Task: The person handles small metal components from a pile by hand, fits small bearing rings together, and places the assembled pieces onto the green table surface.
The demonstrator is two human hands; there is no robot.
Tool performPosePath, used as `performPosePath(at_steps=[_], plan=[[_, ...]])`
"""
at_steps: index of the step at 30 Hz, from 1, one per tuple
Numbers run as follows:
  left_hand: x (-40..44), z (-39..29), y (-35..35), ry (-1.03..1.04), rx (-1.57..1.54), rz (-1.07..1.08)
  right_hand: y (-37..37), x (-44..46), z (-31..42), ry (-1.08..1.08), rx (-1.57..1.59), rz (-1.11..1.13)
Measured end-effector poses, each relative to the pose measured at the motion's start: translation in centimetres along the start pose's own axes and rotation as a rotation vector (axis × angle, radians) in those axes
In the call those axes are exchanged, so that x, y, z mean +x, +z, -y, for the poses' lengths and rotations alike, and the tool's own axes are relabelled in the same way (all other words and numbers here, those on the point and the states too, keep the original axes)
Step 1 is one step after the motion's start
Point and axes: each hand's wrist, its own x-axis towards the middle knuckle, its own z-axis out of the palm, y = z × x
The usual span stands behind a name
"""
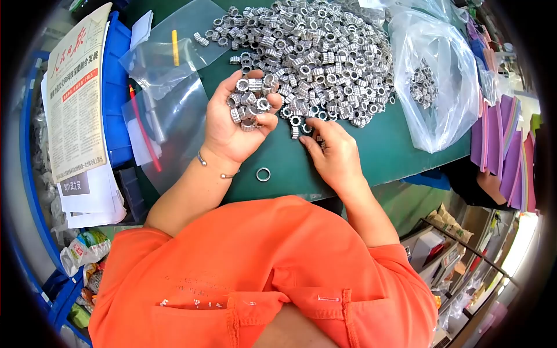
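My left hand [232, 124] is palm up, its fingers curled round several small ridged metal rings [250, 103]. To its right, my right hand [335, 152] touches the near edge of a large heap of the same rings [325, 58], thumb and forefinger close together at a few loose pieces; what lies between the fingertips is partly hidden. One smooth, larger metal ring [263, 174] lies by itself on the green table [278, 152], below and between both hands.
A clear plastic bag [432, 75] with some rings inside is right of the heap. On the left are plastic sheets [180, 110], a red pen [145, 127], a yellow stick [175, 48], a blue bin [118, 87] and a newspaper [78, 98]. Purple foam sheets [493, 139] stand far right.
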Motion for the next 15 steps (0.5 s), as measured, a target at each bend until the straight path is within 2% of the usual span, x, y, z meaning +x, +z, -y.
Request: performPosePath(at_steps=[2, 4, 5, 8, 15], plan=[[-0.1, 0.0, 0.0, 0.004, -0.003, -0.001, -0.1, 0.1, 0.2, -0.006, -0.024, 0.011], [-0.1, 0.0, 0.0, 0.006, -0.005, -0.015, -0.5, 0.1, -0.2, 0.028, 0.210, 0.028], [-0.1, 0.0, 0.1, 0.009, -0.010, -0.013, -0.7, 0.1, -0.4, 0.026, 0.206, 0.033], [-0.2, 0.1, 0.2, 0.010, -0.007, -0.038, -1.1, -0.4, -0.5, 0.077, 0.594, 0.045], [-0.2, 0.1, 0.3, 0.016, 0.005, -0.042, -1.0, -0.8, -0.8, 0.080, 0.830, 0.042]])
